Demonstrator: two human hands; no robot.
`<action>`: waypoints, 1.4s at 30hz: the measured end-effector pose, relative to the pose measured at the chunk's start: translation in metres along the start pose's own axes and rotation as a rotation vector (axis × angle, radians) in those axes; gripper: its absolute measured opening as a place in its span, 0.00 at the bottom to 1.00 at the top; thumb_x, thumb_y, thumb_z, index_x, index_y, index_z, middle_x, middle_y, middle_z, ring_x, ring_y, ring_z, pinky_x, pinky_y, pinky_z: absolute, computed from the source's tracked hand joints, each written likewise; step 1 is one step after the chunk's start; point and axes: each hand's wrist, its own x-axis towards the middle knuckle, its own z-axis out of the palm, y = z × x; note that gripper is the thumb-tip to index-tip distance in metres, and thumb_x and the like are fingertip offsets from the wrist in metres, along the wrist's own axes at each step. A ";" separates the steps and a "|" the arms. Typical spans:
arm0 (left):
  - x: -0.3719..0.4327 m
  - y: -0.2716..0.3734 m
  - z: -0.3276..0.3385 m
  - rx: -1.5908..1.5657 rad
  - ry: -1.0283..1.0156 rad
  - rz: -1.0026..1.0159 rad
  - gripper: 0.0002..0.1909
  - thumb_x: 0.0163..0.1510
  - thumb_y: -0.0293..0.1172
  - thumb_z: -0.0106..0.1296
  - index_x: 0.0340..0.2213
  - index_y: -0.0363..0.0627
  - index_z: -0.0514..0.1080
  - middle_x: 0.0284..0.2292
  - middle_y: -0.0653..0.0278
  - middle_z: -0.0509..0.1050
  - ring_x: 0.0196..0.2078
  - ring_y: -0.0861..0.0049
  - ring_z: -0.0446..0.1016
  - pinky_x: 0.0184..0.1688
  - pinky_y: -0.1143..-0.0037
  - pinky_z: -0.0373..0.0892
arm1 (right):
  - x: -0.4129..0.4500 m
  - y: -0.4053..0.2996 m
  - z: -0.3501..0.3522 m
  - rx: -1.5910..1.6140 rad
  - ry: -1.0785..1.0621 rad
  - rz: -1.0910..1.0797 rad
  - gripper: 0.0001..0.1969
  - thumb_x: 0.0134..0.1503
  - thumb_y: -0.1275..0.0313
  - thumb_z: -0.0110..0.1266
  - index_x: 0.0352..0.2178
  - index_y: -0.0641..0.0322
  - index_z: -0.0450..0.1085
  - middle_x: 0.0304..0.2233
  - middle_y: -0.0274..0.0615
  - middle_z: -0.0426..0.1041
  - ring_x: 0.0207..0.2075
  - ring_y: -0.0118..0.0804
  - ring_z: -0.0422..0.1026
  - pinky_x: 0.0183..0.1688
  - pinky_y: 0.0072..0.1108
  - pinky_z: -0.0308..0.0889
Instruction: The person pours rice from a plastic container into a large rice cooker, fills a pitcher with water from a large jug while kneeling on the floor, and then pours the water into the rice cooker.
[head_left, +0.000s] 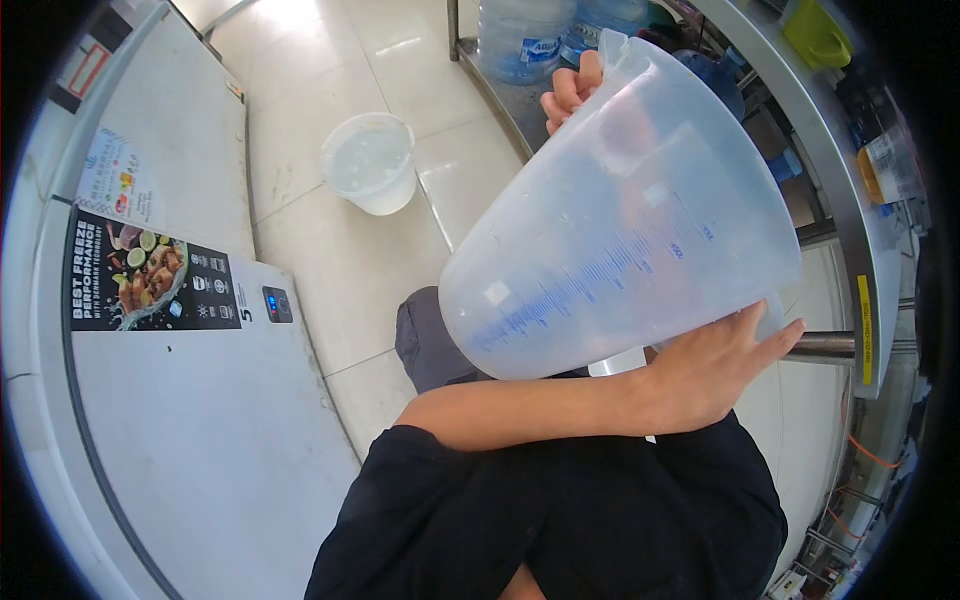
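A large translucent plastic measuring jug (600, 247) with a blue printed scale is held tilted before me, its base towards the lower left and its mouth towards the upper right. My left hand (709, 367) reaches across my body and grips the jug at its handle (769, 319). Near the spout (616, 49), the curled fingers of my right hand (574, 90) hold the jug's edge. The rest of that hand and forearm shows only faintly through the plastic. Whether any liquid is inside the jug, I cannot tell.
A white translucent tub (371, 161), seemingly holding clear liquid, stands on the tiled floor (300, 255). A white chest freezer (217, 420) lines the left. Large water bottles (521, 41) occupy the lower shelf (517, 105) of a metal table (847, 202) at right, which bears a green container (817, 34).
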 end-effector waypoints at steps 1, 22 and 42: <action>0.000 -0.003 -0.002 0.006 0.001 -0.009 0.34 0.48 0.21 0.49 0.59 0.42 0.59 0.39 0.44 0.61 0.39 0.54 0.67 0.40 0.61 0.67 | 0.001 0.000 -0.001 0.010 -0.004 -0.004 0.13 0.63 0.62 0.49 0.44 0.57 0.63 0.39 0.41 0.67 0.42 0.36 0.65 0.43 0.25 0.67; -0.069 -0.050 -0.053 0.067 0.137 0.581 0.18 0.49 0.30 0.56 0.45 0.49 0.71 0.31 0.66 0.73 0.32 0.69 0.75 0.35 0.69 0.73 | 0.035 -0.094 0.082 -0.540 0.765 0.255 0.28 0.54 0.60 0.61 0.51 0.64 0.64 0.42 0.36 0.71 0.44 0.29 0.69 0.47 0.22 0.64; -0.117 -0.071 -0.140 -1.143 0.748 0.036 0.28 0.47 0.58 0.53 0.46 0.56 0.70 0.36 0.70 0.72 0.35 0.70 0.67 0.35 0.71 0.64 | 0.035 -0.083 0.174 -1.267 1.187 -0.120 0.27 0.55 0.59 0.62 0.49 0.66 0.65 0.36 0.34 0.72 0.39 0.25 0.70 0.45 0.18 0.63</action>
